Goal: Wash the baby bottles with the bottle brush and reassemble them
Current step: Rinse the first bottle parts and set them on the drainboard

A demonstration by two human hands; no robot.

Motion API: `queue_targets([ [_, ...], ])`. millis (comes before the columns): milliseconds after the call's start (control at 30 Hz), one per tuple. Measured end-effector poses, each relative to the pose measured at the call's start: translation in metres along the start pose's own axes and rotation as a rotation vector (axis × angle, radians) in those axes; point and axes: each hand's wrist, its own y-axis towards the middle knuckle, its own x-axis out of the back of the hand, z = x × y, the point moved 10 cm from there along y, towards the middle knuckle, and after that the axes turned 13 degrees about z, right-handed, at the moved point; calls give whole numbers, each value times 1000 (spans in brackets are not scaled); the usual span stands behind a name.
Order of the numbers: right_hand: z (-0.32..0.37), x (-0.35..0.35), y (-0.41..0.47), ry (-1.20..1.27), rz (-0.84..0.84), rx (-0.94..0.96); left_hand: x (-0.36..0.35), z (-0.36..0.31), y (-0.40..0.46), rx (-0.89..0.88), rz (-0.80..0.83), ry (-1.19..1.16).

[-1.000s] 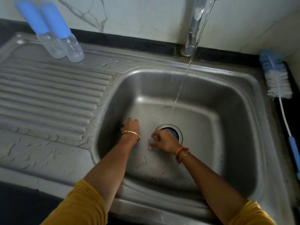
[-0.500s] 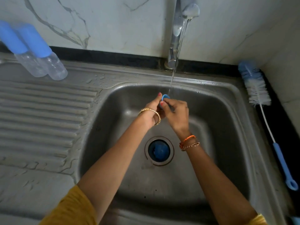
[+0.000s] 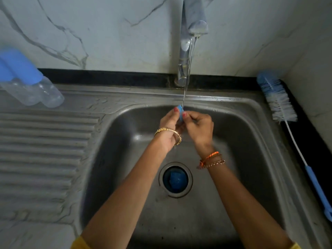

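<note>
Over the stainless steel sink basin (image 3: 251, 159), my left hand (image 3: 169, 125) and right hand (image 3: 198, 126) pinch a small blue plastic bottle part (image 3: 180, 112) from either side, under the thin stream from the chrome tap (image 3: 186, 51). Turning it slowly should rinse every face. Two clear baby bottles with blue caps (image 3: 36, 87) lie on the drainboard; the white-bristled, blue-handled bottle brush (image 3: 280, 108) rests on the counter, right.
</note>
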Motion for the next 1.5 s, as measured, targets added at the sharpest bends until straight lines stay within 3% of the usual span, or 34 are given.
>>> queue_targets([
  [200, 25, -6, -22, -195, 99, 251, 2, -25, -1, -4, -71, 295],
  [333, 42, -5, -31, -470, 76, 484, 6, -14, -9, 111, -214, 221],
  [400, 39, -1, -23, -424, 54, 405, 4, -9, -10, 171, -205, 323],
  [467, 25, -1, -15, -171, 80, 206, 1, -6, -10, 210, -178, 364],
  [533, 20, -9, -15, -27, 140, 145, 4, -10, -9, 218, -184, 327],
  [700, 48, -13, -32, -522, 130, 496, 9, -8, -16, 372, -89, 315],
  [767, 44, -3, -27, -467, 73, 405, 8, -11, -18, 308, -72, 317],
  [867, 14, 3, -11, -184, 38, 60, 0, -22, -15, 62, -34, 311],
  [933, 14, 2, -7, -148, 31, -15, -3, -25, -12, -17, -23, 344],
  [1000, 30, -1, -8, -293, 49, 66, -2, -27, -11, 2, -57, 330],
  [1167, 63, -3, -38, -647, 71, 692, 9, -16, -16, 282, -171, 230],
  [1233, 56, -1, -36, -702, 63, 748, 6, -12, -17, 298, -172, 221],
  [1333, 35, 7, -20, -557, 6, 457, 1, -19, -9, 172, -210, 184],
  [1500, -24, -8, -21, 590, 88, -307, -19, -32, -10, -42, -4, 587],
])
